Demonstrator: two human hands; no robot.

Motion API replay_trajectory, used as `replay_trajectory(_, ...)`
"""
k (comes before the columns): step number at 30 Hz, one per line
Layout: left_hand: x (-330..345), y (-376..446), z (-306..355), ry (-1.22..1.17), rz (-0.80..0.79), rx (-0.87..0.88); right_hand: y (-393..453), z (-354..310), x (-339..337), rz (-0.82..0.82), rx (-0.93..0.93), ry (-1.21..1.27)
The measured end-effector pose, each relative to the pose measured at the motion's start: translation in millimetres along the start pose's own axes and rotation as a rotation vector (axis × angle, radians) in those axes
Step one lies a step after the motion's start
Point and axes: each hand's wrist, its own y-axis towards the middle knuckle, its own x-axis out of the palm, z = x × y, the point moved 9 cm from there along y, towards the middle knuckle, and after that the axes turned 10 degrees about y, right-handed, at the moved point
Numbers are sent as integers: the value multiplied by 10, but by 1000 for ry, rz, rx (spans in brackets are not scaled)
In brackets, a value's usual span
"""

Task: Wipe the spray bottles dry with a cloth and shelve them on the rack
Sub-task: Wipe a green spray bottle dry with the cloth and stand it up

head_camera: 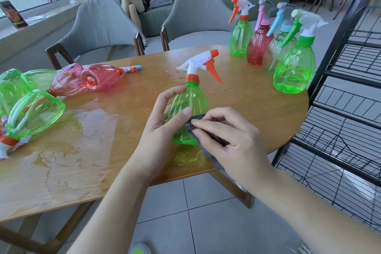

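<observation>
Four spray bottles stand upright in a row at the table's far right edge: a green one with an orange trigger [240,35], a red one with a pink trigger [258,44], a pale green one with a blue trigger [275,51] and a green one with a green trigger [294,68]. A fifth, the green bottle with orange collar [190,101], stands near the front edge of the wooden table [247,97]. On the left, a red bottle [101,80] and a pink bottle [67,80] lie on their sides, and beside them a heap of green bottles [31,109] overlaps and runs off the frame, so its count cannot be told. Water pools on the tabletop around them. The left hand [165,121] grips the standing green bottle from its left side, forefinger curled at the neck and thumb across the body. The right hand [224,140] pinches a dark grey cloth [192,126] against the bottle's lower right side; most of the cloth is hidden under the fingers. A black wire rack [340,109] stands just right of the table, cut off by the frame.
</observation>
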Motion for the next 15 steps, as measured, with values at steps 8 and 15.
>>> replay_trajectory(8, 13, 4, 9, -2, -3, -17, -26, -166, 122, -182, -163, -89)
replay_trajectory(15, -136, 17, -44, -17, 104, -8, -103, 5, 42, -112, -78, -21)
